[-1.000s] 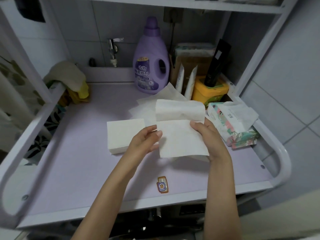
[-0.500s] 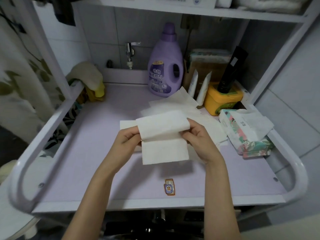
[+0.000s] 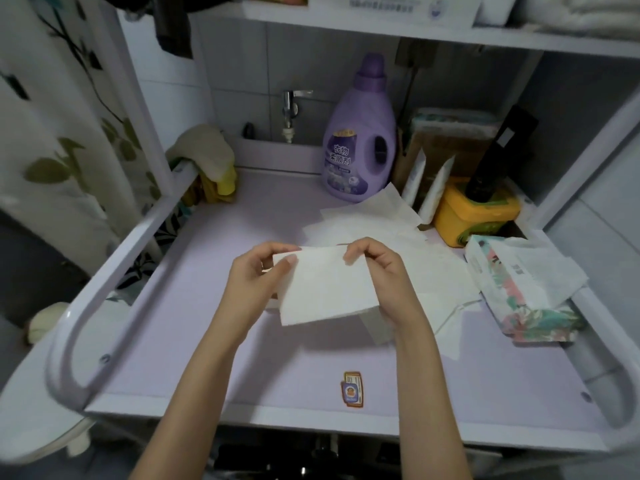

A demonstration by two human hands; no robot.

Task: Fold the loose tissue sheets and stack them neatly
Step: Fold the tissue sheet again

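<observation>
— Both grips pinch the top edge of one folded tissue sheet (image 3: pixel 325 289), the left grip (image 3: pixel 256 275) at its left corner and the right grip (image 3: pixel 377 271) at its right corner.

— How far closed are they?

— Closed on the paper. The left thumb lies flat on the near face with the other fingers curled behind. The right fingers bend down over the edge; I cannot make out its thumb.

— Where is the sheet?

— Lifted over the middle of the lilac bench (image 3: pixel 242 358), with a shadow under its near edge. It is white, roughly rectangular and faintly embossed. It hangs a little tilted, the near left corner lowest.

— And the others?

— Loose tissue sheets (image 3: pixel 367 216) lie flat and overlapping on the bench, beyond and to the right of the held one. They are thin and limp, with some corners lifted. A soft floral tissue pack (image 3: pixel 519 306) sits at the right edge, a crumpled sheet spilling from its top.

— What else?

— A glossy purple bottle (image 3: pixel 360 143) stands at the far side, with a yellow plastic tub (image 3: pixel 474 213) to its right. A small sticker (image 3: pixel 353 389) is on the near part of the bench. A rounded white rail (image 3: pixel 121 258) runs along the left.

— And the arms?

— Both forearms are bare. They rise from the near edge and converge, with the wrists turned slightly inward.
</observation>
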